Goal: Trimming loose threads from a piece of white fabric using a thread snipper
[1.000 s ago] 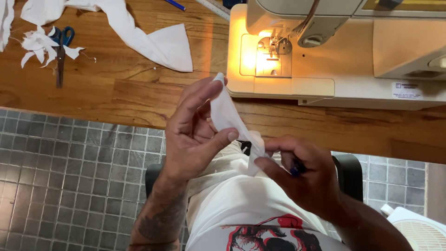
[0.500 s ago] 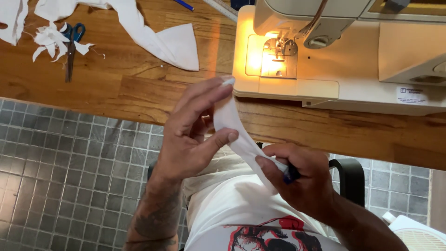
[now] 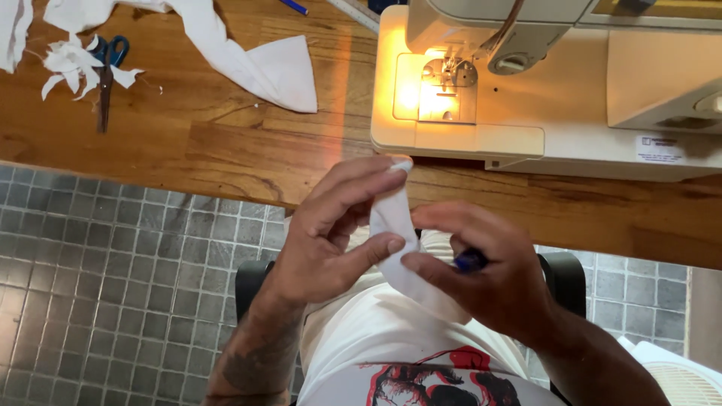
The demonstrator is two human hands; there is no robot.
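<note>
Item: white fabric strip [image 3: 395,225], pinched in our left hand [image 3: 331,233] grip; right hand [image 3: 489,274] grips strip and blue pen [image 3: 470,261]. Step: marking.

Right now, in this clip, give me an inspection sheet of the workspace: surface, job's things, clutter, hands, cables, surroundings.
Surface: wooden table, its front edge just beyond the hands.
Job's things: small white cloth piece pinched in both hands; a dark blue tool, kind unclear, in the right hand.
Clutter: scissors among white scraps, long white cloth strip.
Hands: left hand in a grip on the cloth's upper part; right hand at its lower part.
Cables: nothing seen.
Surroundings: sewing machine with its lamp lit, grey tiled floor, black chair.
</note>
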